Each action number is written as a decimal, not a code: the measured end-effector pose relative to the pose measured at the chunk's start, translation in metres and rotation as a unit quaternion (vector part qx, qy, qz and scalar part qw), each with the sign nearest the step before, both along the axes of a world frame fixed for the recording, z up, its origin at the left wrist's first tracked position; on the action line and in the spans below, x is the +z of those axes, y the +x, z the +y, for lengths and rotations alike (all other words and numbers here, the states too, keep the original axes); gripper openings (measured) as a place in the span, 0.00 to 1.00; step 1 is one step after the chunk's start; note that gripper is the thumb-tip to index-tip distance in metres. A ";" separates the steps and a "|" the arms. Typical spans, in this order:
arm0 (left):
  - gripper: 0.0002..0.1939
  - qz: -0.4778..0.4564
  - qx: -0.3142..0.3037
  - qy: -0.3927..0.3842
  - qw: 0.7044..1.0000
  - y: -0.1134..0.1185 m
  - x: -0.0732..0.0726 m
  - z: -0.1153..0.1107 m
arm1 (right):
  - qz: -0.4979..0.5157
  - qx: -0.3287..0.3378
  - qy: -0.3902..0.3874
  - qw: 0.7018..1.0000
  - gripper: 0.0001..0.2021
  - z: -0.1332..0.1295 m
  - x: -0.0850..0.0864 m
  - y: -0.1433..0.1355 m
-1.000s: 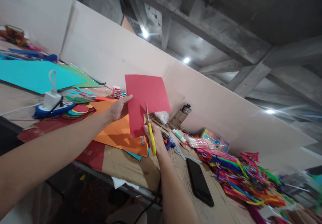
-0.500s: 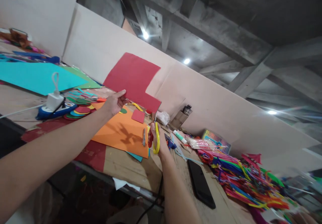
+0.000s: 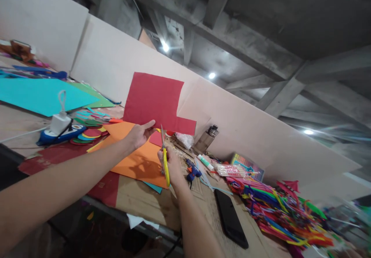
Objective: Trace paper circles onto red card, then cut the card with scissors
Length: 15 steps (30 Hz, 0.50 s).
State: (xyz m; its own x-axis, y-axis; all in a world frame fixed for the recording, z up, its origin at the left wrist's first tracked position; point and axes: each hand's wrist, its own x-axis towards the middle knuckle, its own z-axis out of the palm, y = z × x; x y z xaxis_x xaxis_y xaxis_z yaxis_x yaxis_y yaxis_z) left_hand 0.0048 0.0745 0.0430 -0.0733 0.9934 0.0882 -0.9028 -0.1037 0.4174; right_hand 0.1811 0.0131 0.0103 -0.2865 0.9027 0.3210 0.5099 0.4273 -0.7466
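My left hand (image 3: 142, 135) pinches the lower edge of a red sheet of craft paper (image 3: 155, 99), held up above the table. A rectangular notch is cut out of the sheet's right side, leaving a strip that sticks out at the lower right. In my right hand (image 3: 171, 163) is a pair of yellow-handled scissors (image 3: 166, 169), blades pointing up at the sheet's bottom edge, just right of my left fingers. Whether the blades touch the paper I cannot tell. Beneath both hands lies an orange sheet (image 3: 131, 161), with a small red piece (image 3: 155, 138) near its far edge.
A blue glue gun (image 3: 193, 171), a glue stick (image 3: 205, 162) and a black phone (image 3: 231, 218) lie to the right, before a heap of colourful pipe cleaners (image 3: 284, 207). On the left are coloured discs (image 3: 89, 134), a white plug (image 3: 60, 123) and a turquoise sheet (image 3: 43, 93). A bottle (image 3: 206, 139) stands behind.
The red sheet has turned clockwise and come lower on its left side. The scissors have moved left along its lower edge, from the strip's end toward my left hand.
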 end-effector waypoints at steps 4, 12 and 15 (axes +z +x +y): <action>0.08 -0.013 -0.003 0.014 1.000 0.006 0.002 -0.006 | 0.005 -0.006 0.011 1.000 0.17 0.000 -0.001 0.000; 0.08 -0.035 0.016 0.022 0.999 0.000 0.009 -0.011 | 0.003 -0.008 0.012 1.000 0.18 0.000 -0.001 0.001; 0.08 -0.028 0.024 0.016 0.999 0.003 0.008 -0.011 | 0.007 -0.006 0.009 1.000 0.19 0.002 -0.003 0.002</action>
